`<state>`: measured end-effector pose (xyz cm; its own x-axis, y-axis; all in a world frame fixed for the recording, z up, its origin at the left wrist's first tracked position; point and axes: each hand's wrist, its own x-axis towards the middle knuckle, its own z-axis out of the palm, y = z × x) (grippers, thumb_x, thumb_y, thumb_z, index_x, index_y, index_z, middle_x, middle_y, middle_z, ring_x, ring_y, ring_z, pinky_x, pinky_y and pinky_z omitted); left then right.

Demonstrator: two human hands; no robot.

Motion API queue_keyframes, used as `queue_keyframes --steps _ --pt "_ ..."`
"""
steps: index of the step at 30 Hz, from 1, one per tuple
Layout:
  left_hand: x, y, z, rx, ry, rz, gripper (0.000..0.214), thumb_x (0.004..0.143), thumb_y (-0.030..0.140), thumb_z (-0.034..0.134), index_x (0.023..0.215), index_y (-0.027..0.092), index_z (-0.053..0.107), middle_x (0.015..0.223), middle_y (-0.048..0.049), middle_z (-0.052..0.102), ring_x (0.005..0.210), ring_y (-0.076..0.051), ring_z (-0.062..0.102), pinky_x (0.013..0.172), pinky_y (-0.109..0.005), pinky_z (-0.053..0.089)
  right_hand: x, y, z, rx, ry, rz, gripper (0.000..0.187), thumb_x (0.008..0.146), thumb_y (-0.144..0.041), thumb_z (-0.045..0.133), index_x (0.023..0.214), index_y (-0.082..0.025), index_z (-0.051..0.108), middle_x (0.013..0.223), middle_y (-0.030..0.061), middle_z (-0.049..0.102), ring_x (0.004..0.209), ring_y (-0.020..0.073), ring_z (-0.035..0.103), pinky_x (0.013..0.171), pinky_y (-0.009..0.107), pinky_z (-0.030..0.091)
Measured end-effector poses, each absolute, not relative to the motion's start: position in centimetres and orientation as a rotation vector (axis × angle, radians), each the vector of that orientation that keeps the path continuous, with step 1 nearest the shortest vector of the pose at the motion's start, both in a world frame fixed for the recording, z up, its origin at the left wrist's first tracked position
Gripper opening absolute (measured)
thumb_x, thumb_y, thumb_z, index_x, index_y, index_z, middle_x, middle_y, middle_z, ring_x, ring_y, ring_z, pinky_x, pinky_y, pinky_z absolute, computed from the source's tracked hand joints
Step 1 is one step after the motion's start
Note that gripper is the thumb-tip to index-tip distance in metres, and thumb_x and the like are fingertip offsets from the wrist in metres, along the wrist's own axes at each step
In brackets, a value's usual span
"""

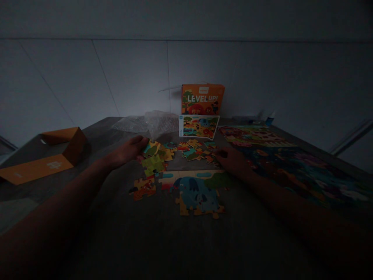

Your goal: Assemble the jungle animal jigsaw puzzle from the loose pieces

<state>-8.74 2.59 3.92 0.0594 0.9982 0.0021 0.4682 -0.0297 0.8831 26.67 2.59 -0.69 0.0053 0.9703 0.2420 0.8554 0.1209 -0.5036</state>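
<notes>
The scene is dim. My left hand (132, 150) is closed at the left end of the loose pieces, its fingers on the edge of a green and yellow jigsaw puzzle piece (151, 150). Opposite it, my right hand (233, 159) has thumb and fingers curled together beside a pile of jigsaw pieces (194, 151); whatever they pinch is too dark to make out. Nearer to me lies a joined puzzle section (190, 192) with two blue elephants. Left of that sits a small orange section (143, 188) showing a spotted animal, below some green pieces (154, 165).
A picture card (199, 126) leans on an orange "LEVEL UP!" box (203, 99) by the wall. Clear plastic wrapping (161, 122) is left of them. An open orange box part (62, 151) stands far left. Colourful finished puzzles (291, 167) cover the right; a small bottle (270, 118) stands behind.
</notes>
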Motion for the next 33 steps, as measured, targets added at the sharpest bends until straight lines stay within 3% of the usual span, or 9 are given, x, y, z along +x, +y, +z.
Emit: queue_keyframes --steps 6,12,15,19,26,30,33 --pt "-8.6 2.2 4.3 1.613 1.541 0.858 0.034 0.075 0.049 0.066 0.084 0.018 0.055 0.068 -0.0001 0.058 0.054 -0.017 0.058 0.052 -0.029 0.050 26.6 2.5 -0.7 -1.757 -1.878 0.275 0.017 0.085 -0.021 0.063 0.094 -0.018 0.077 0.095 0.0070 0.075 0.085 0.0198 0.068 0.072 0.027 0.048" --pt "-9.0 2.0 4.3 1.651 1.458 0.621 0.068 0.059 0.033 0.081 0.117 0.017 0.050 0.089 -0.0075 0.069 0.068 -0.021 0.065 0.058 -0.030 0.051 26.6 2.6 -0.7 -1.752 -1.877 0.282 0.016 0.085 -0.022 0.063 0.093 -0.019 0.077 0.093 0.0064 0.075 0.085 0.0196 0.068 0.073 0.027 0.049" --pt "-9.5 2.2 4.0 1.628 1.321 0.584 0.073 0.060 0.029 0.079 0.126 0.017 0.049 0.095 -0.0091 0.069 0.079 -0.023 0.066 0.064 -0.030 0.051 26.6 2.6 -0.7 -1.757 -1.871 0.281 0.015 0.085 -0.022 0.063 0.092 -0.018 0.076 0.093 0.0070 0.075 0.085 0.0202 0.068 0.072 0.028 0.049" --pt "-10.1 2.6 3.8 1.680 1.292 0.600 0.072 0.062 0.026 0.076 0.130 0.019 0.053 0.097 -0.0097 0.069 0.079 -0.022 0.066 0.065 -0.030 0.051 26.6 2.6 -0.7 -1.749 -1.875 0.288 0.015 0.085 -0.021 0.063 0.094 -0.018 0.076 0.095 0.0068 0.075 0.085 0.0199 0.069 0.072 0.028 0.048" --pt "-10.4 2.9 4.1 1.752 1.540 0.761 0.051 0.057 0.030 0.072 0.106 0.017 0.073 0.080 -0.0096 0.072 0.066 -0.024 0.065 0.055 -0.028 0.048 26.7 2.5 -0.8 -1.740 -1.880 0.275 0.016 0.084 -0.020 0.063 0.095 -0.018 0.075 0.095 0.0070 0.075 0.085 0.0197 0.069 0.073 0.028 0.049" --pt "-10.3 3.2 4.3 1.791 1.723 0.791 0.035 0.059 0.034 0.070 0.088 0.018 0.077 0.079 -0.0081 0.073 0.066 -0.024 0.066 0.054 -0.026 0.047 26.8 2.7 -1.0 -1.731 -1.891 0.272 0.018 0.084 -0.020 0.063 0.097 -0.019 0.075 0.095 0.0065 0.075 0.086 0.0197 0.068 0.074 0.028 0.049" --pt "-10.4 3.2 4.6 1.803 1.912 0.811 0.027 0.063 0.037 0.067 0.079 0.018 0.076 0.064 -0.0055 0.069 0.055 -0.022 0.062 0.047 -0.025 0.042 26.8 2.7 -1.0 -1.735 -1.884 0.271 0.018 0.084 -0.021 0.063 0.097 -0.018 0.075 0.095 0.0064 0.075 0.086 0.0197 0.068 0.074 0.027 0.049"
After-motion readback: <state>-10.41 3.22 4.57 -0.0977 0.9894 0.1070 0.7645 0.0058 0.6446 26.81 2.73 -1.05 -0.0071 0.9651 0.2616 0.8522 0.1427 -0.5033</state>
